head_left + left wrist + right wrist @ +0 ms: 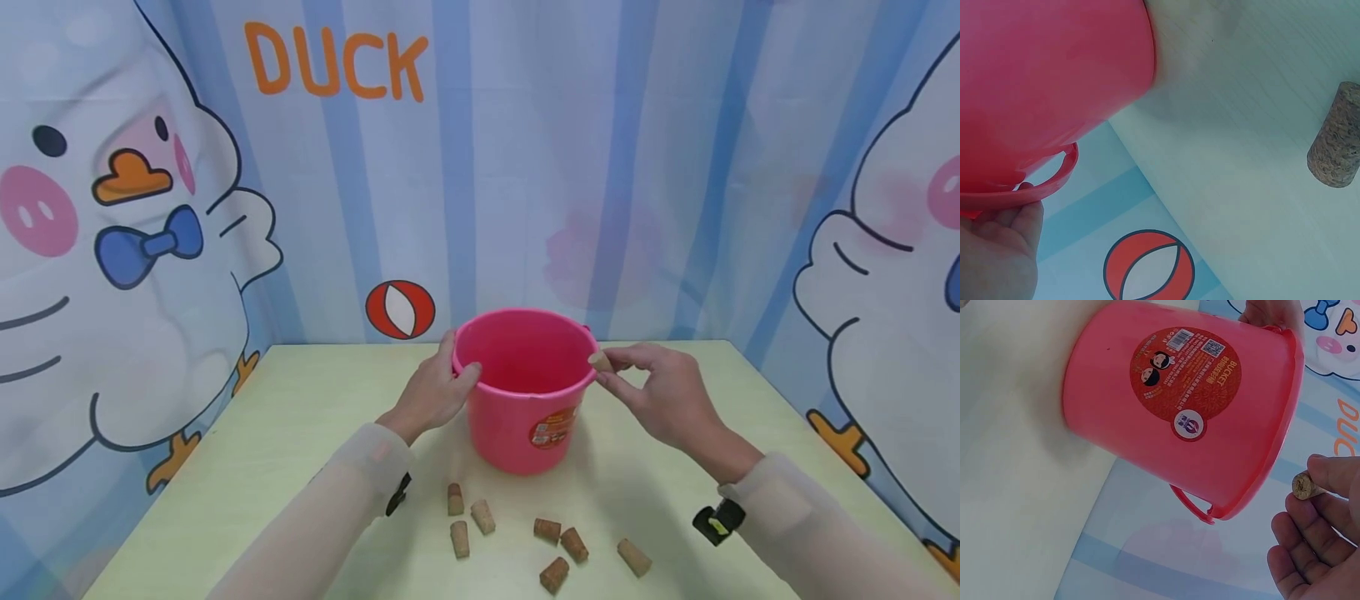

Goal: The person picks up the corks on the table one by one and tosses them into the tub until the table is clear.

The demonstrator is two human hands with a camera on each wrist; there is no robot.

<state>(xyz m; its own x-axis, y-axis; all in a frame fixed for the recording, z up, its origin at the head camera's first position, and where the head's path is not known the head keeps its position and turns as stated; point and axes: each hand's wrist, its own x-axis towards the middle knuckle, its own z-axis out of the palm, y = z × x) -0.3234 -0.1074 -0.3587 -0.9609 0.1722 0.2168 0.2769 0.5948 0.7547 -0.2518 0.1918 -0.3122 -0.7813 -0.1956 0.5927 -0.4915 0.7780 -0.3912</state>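
A pink plastic bucket (498,425) stands upright on the table, its round red label (1185,378) facing the front. My left hand (431,392) grips the left side of its rim, thumb at the inner edge and fingers outside by the handle (1054,182). Between thumb and fingers, my right hand (667,392) pinches a light cork stopper (1303,485) at the rim's right side. The bottom inside the bucket is hidden from view. In front of it lie several loose corks, among them a dark-ended cork (455,499) and a pale cork (634,557).
The pale yellow table (330,400) reaches back to a blue striped curtain (510,167) with printed ducks and a printed red ball (401,309). More brown corks (554,575) lie near the front edge, between my forearms.
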